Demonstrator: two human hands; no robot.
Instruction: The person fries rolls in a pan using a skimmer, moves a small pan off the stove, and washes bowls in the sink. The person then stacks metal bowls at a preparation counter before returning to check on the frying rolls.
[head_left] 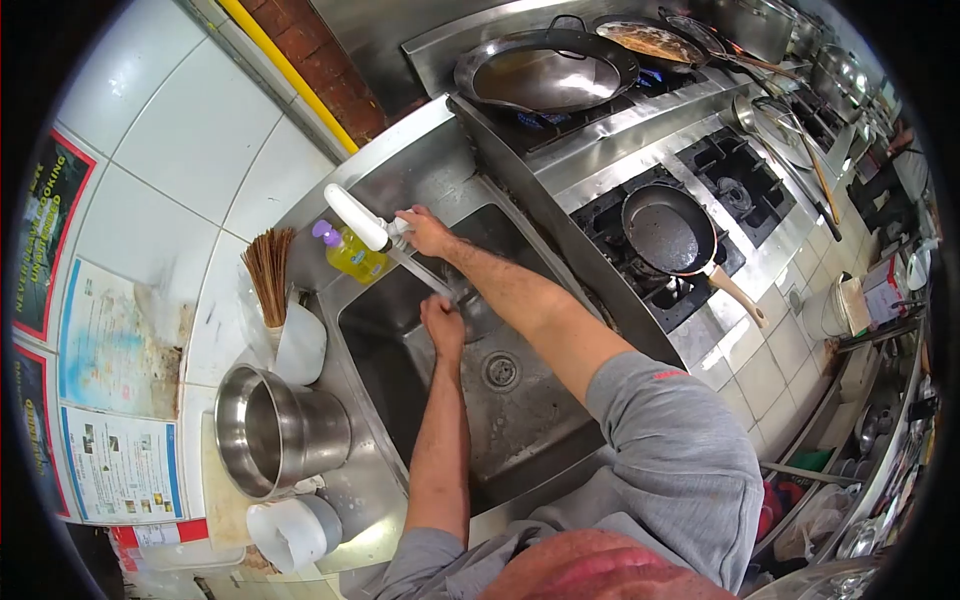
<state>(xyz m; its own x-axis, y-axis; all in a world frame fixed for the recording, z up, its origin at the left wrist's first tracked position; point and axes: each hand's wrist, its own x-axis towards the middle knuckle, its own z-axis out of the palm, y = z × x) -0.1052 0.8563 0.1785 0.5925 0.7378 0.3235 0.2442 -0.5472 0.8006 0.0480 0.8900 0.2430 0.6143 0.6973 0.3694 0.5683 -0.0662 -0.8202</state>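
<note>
My right hand [427, 233] is closed around the handle of the white faucet [357, 217] at the sink's far side. Water runs from the spout down into the metal sink [540, 432]. Beside that stream, my left hand [443, 325] is low in the basin with its fingers curled in. Whether it grips anything is hidden from this angle. A soap bottle [352, 252] with yellow-green liquid and a purple pump stands just left of the faucet. The drain [500, 371] lies to the right of my left hand.
On the left ledge are a stick brush [268, 275] in a white container [301, 345], a steel pot [310, 428] and a white plastic container [287, 532]. Right of the sink, a frying pan [668, 228] sits on a burner. A wok [546, 75] stands over a lit flame behind.
</note>
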